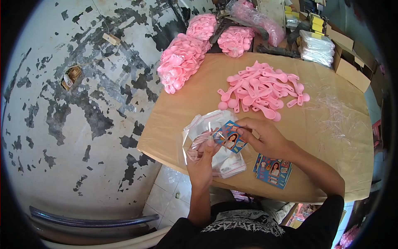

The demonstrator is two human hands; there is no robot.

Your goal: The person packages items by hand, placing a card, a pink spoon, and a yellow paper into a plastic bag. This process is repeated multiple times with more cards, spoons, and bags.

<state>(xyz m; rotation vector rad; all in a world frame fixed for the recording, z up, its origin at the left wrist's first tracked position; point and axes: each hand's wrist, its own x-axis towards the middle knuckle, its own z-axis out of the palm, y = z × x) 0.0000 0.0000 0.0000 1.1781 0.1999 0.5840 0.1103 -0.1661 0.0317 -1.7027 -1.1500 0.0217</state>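
Note:
My left hand (200, 166) grips a clear plastic bag (191, 146), thumb pressed on its front. Between the thumb and fingers of my right hand (264, 136) is a blue printed card (233, 140), whose left end overlaps the bag's mouth. Beneath both hands lies a loose stack of clear bags (230, 165) with red seal lines. To the right, by my right forearm, sits a small stack of matching blue cards (273, 173). Beyond my hands, pink plastic scoops (260, 88) are heaped on the brown-covered table (166, 124).
Filled bags of pink scoops (182, 60) stand at the table's back left, with another bag (235, 40) beside them. Stacked clear packets (316, 47) and a cardboard box (352, 68) are at the back right. Thin clear strips (333, 112) lie scattered on the right. A peeling wall (83, 124) borders the left.

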